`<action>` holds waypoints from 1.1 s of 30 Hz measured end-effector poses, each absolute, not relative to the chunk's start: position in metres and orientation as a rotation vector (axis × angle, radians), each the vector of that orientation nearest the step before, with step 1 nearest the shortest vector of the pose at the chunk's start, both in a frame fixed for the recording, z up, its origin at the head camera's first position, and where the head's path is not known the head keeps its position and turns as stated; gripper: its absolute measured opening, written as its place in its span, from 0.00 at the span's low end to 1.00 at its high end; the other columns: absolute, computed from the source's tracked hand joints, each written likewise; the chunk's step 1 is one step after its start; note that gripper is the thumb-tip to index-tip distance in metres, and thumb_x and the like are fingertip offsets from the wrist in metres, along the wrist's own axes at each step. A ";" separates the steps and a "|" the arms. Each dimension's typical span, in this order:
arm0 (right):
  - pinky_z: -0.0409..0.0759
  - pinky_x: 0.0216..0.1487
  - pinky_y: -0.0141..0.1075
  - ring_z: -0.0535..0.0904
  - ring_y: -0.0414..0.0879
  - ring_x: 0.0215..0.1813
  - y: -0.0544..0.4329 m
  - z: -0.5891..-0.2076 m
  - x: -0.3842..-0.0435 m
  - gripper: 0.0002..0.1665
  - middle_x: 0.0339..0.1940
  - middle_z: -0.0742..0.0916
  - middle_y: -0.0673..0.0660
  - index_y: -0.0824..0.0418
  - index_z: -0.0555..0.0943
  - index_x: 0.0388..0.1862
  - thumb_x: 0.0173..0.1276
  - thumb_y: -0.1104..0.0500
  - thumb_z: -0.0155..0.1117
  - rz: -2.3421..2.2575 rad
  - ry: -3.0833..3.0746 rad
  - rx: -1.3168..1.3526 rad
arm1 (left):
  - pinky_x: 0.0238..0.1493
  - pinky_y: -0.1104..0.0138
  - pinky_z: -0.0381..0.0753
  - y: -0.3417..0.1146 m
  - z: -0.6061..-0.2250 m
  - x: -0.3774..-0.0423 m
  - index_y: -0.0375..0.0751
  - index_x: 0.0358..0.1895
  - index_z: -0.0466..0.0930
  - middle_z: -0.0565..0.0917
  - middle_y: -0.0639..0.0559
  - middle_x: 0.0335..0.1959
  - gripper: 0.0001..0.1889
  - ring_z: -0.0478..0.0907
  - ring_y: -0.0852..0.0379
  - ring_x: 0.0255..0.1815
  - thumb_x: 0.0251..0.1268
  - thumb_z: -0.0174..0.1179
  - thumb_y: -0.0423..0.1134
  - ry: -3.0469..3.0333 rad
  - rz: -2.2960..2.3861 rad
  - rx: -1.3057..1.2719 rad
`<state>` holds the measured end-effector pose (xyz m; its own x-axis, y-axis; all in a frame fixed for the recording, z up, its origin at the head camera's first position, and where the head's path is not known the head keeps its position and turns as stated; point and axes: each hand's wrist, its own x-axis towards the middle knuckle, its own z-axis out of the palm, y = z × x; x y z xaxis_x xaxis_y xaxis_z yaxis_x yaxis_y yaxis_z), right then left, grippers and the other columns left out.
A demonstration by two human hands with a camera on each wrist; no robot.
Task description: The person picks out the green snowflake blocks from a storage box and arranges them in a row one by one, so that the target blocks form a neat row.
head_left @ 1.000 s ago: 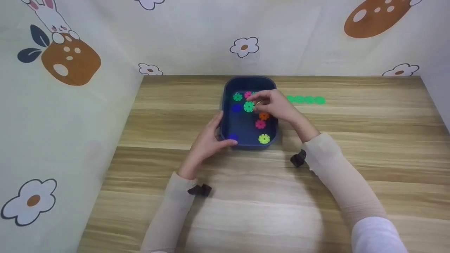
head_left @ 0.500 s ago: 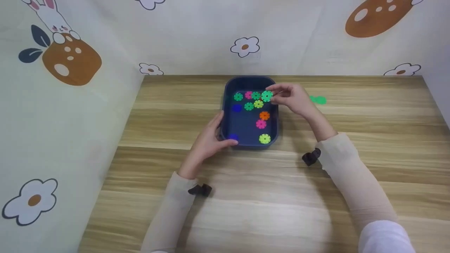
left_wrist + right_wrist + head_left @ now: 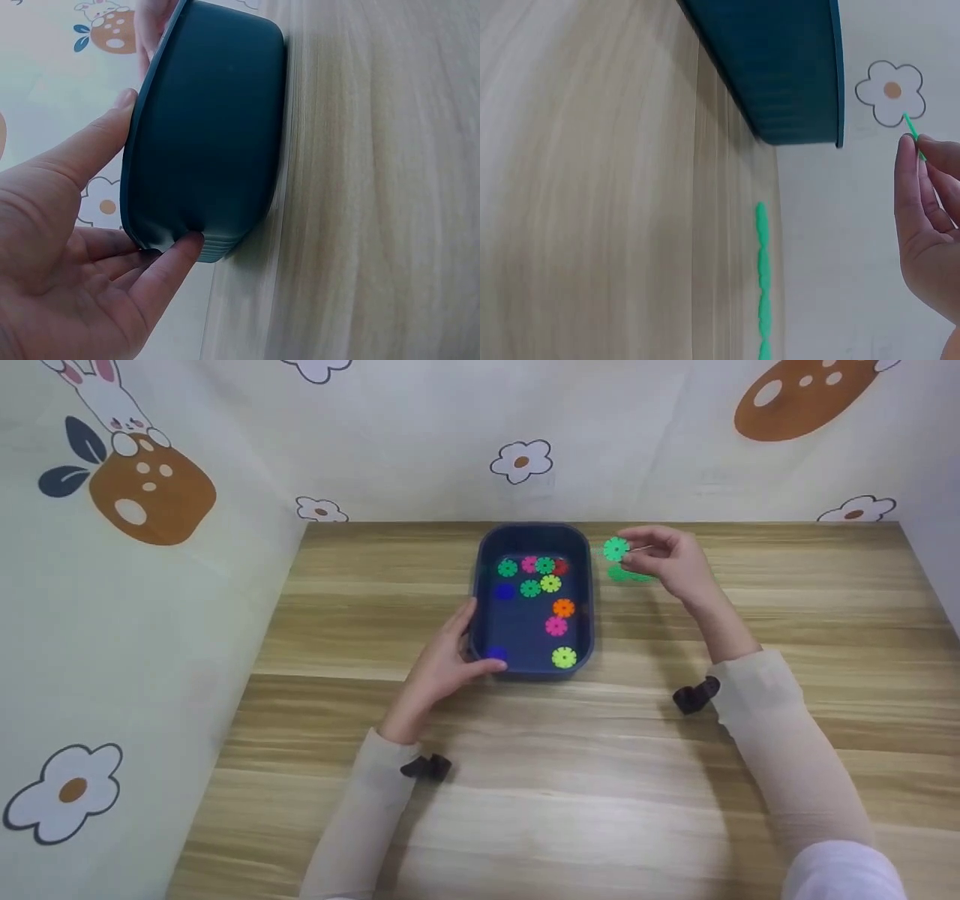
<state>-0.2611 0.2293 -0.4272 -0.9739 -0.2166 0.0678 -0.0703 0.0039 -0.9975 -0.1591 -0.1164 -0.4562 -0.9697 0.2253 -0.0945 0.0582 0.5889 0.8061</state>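
Note:
My left hand grips the near left corner of a dark blue plastic bin; the thumb lies over the rim in the head view. In the left wrist view, fingers press on the bin's outer wall. Right of the bin, my right hand pinches a green snowflake disc between thumb and fingertips. Below that disc, green discs lie in a row on the table, partly hidden by the hand. The right wrist view shows the held disc edge-on, raised above the table.
Inside the bin lie several loose discs, among them an orange disc, a yellow disc and a blue disc. The wooden table meets a patterned wall covering just behind the bin.
My right hand has lifted the green disc from over the bin and carried it right, above the left end of the green row. My left hand has stayed on the bin.

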 end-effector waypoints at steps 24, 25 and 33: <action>0.87 0.42 0.27 0.85 0.38 0.35 0.305 -0.434 -0.255 0.19 0.33 0.83 0.51 0.66 0.84 0.51 0.63 0.77 0.64 -2.343 2.076 0.127 | 0.80 0.53 0.57 -0.116 -0.457 -0.158 0.46 0.81 0.48 0.50 0.42 0.83 0.56 0.54 0.43 0.81 0.53 0.76 0.48 2.630 1.320 0.230; 0.87 0.41 0.27 0.85 0.38 0.35 0.307 -0.435 -0.255 0.19 0.33 0.83 0.51 0.66 0.84 0.51 0.63 0.78 0.63 -2.351 2.068 0.138 | 0.80 0.53 0.58 -0.116 -0.457 -0.158 0.46 0.81 0.48 0.50 0.42 0.83 0.56 0.54 0.44 0.81 0.52 0.76 0.48 2.628 1.321 0.229; 0.86 0.37 0.25 0.84 0.35 0.33 0.321 -0.440 -0.253 0.20 0.30 0.85 0.48 0.58 0.86 0.44 0.63 0.79 0.62 -2.291 2.157 0.217 | 0.80 0.54 0.58 -0.116 -0.456 -0.158 0.45 0.81 0.48 0.50 0.42 0.82 0.56 0.53 0.44 0.81 0.52 0.76 0.48 2.628 1.325 0.241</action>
<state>-0.2526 0.3211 -0.4397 -0.9904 0.1030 -0.0917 0.0854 -0.0645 -0.9943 -0.1584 -0.1161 -0.4564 -0.9692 0.2277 -0.0942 0.0597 0.5878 0.8068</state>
